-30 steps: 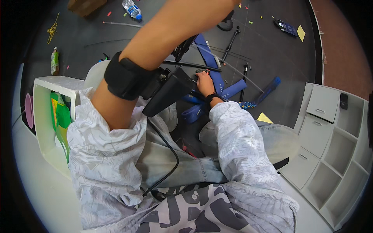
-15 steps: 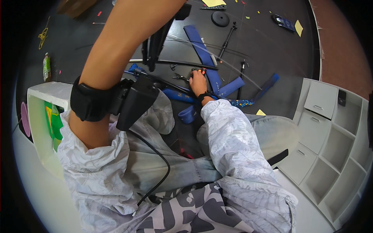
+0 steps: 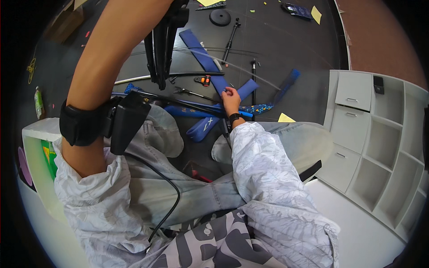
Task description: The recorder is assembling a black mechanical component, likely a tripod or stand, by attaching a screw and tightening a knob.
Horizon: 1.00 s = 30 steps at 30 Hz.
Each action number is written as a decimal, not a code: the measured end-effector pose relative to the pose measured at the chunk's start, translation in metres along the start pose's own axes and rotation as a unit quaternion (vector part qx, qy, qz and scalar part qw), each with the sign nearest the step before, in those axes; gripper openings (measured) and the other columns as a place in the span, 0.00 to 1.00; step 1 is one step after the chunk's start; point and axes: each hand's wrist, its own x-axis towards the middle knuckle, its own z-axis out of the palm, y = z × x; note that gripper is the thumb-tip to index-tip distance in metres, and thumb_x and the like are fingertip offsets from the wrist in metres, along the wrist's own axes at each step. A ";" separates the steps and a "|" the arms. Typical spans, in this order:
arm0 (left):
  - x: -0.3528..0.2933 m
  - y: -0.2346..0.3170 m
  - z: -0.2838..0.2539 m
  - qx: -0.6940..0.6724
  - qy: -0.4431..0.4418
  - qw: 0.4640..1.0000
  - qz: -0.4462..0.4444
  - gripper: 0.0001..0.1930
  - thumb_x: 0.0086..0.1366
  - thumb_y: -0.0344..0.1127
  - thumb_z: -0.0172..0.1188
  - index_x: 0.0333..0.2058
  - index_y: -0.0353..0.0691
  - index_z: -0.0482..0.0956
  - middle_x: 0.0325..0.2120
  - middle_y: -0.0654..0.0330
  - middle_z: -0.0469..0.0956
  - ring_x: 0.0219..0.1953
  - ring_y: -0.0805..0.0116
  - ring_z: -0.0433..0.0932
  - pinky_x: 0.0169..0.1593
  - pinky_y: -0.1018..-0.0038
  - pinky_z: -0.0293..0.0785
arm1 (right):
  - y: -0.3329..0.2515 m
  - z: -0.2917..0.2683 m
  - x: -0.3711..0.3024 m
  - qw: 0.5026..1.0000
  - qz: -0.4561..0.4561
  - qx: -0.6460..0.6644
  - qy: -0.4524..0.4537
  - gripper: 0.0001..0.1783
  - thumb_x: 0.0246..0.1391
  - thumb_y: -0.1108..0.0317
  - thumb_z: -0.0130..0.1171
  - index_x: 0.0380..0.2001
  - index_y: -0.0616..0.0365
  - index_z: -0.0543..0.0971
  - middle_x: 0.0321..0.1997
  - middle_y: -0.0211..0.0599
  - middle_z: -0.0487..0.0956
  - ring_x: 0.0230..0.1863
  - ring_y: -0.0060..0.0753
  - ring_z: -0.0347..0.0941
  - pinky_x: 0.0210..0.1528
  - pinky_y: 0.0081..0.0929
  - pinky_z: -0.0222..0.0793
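Observation:
My right hand (image 3: 231, 100) is over the crossing of the blue flat strips (image 3: 199, 50). Its fingers are curled together; whatever they may hold is too small to make out. My bare left forearm runs out past the top edge, so my left hand is not in view. Beside that forearm hangs a black folded stand with slim legs (image 3: 161, 53). An orange-and-black clamp (image 3: 203, 80) lies left of my right hand, above a thin tool with a jawed end (image 3: 181, 90). Long black rods (image 3: 178, 100) and a folded blue band (image 3: 201, 128) lie nearer me.
A black disc (image 3: 220, 18) and a black telescopic rod (image 3: 231, 41) lie farther off on the dark floor. White shelving with drawers (image 3: 353, 94) stands at right. At left are a white open box (image 3: 40, 129), a bottle (image 3: 39, 102) and a cardboard box (image 3: 65, 22).
My right hand has let go of the orange-and-black clamp, which now lies on the floor, and has drawn back nearer me. The view has shifted, so the scene sits farther left.

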 end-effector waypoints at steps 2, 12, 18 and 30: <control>0.000 -0.001 0.004 -0.013 -0.012 0.999 0.045 0.17 0.69 0.43 0.53 0.22 0.41 0.68 0.18 0.71 0.64 0.21 0.82 0.62 0.26 0.81 0.58 | 0.007 -0.013 0.003 1.000 0.004 0.003 0.020 0.14 0.44 0.71 0.64 0.37 0.60 0.80 0.28 0.34 0.79 0.28 0.26 0.76 0.36 0.26 0.73; 0.006 0.000 0.020 0.001 0.031 0.999 -0.018 0.17 0.67 0.45 0.55 0.23 0.41 0.70 0.19 0.70 0.66 0.22 0.82 0.64 0.26 0.83 0.58 | -0.028 -0.007 -0.014 0.979 -0.152 -0.127 -0.049 0.12 0.44 0.73 0.64 0.36 0.60 0.80 0.31 0.41 0.80 0.33 0.39 0.77 0.39 0.33 0.73; 0.009 -0.006 0.007 0.057 0.038 0.998 -0.013 0.17 0.67 0.45 0.55 0.24 0.41 0.71 0.19 0.70 0.67 0.22 0.82 0.64 0.27 0.82 0.59 | -0.037 0.038 -0.024 0.967 -0.178 -0.137 -0.123 0.12 0.46 0.74 0.61 0.37 0.59 0.81 0.34 0.45 0.80 0.38 0.51 0.76 0.45 0.40 0.71; 0.008 -0.033 -0.006 0.068 0.059 0.995 -0.049 0.16 0.67 0.43 0.55 0.24 0.38 0.73 0.19 0.70 0.68 0.22 0.81 0.65 0.27 0.81 0.60 | -0.105 0.145 -0.034 0.901 -0.358 -0.175 -0.169 0.13 0.47 0.72 0.61 0.39 0.59 0.76 0.40 0.42 0.73 0.43 0.47 0.70 0.45 0.38 0.69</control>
